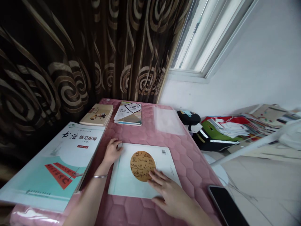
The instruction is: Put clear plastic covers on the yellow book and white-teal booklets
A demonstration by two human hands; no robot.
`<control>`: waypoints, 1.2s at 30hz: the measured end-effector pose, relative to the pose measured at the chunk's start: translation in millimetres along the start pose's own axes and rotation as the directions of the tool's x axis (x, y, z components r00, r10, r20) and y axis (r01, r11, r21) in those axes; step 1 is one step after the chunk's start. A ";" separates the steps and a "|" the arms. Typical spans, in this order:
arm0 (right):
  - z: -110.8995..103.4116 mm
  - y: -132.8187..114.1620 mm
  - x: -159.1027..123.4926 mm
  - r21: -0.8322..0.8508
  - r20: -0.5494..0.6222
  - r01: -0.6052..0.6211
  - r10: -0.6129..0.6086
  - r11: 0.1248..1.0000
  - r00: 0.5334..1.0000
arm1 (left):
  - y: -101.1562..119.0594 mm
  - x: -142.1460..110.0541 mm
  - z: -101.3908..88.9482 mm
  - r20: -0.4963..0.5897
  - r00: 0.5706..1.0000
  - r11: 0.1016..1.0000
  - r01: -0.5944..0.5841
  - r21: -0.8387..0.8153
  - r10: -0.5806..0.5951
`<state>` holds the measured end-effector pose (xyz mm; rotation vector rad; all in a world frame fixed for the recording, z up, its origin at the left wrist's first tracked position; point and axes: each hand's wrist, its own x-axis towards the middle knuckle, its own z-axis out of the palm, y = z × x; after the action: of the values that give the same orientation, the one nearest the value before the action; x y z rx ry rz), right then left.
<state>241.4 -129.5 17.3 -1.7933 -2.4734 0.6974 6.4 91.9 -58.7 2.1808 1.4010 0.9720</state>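
A pale green and white book (122, 175) lies closed in front of me, its cover bearing a round brown patch with brushed characters and a barcode near the far right corner. My left hand (113, 152) has its fingers bent and pinched at the far left corner of this book. Flat across the right part of the cover rests my right hand (164, 188), fingers spread and touching the edge of the round patch. To the left is a pile of large workbooks (58, 150), the top one marked with red strips.
Farther back stand a stack of small tan books (97, 114) and a stack of white booklets (129, 113). A translucent sheet (168, 121) lies at the far right of the pink tabletop (141, 212). A phone (227, 207) sits at the right edge; bags and papers (225, 127) lie beyond.
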 end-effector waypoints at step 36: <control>4.9 16.8 -5.5 -0.046 -0.033 0.149 -0.151 0.988 0.988 | 92.8 -101.3 -81.9 0.714 0.683 0.965 -0.259 0.041 0.153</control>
<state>257.2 -132.1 8.3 -1.5958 -2.5841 0.6011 -20.0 -44.1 21.1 2.4528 0.8658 0.0170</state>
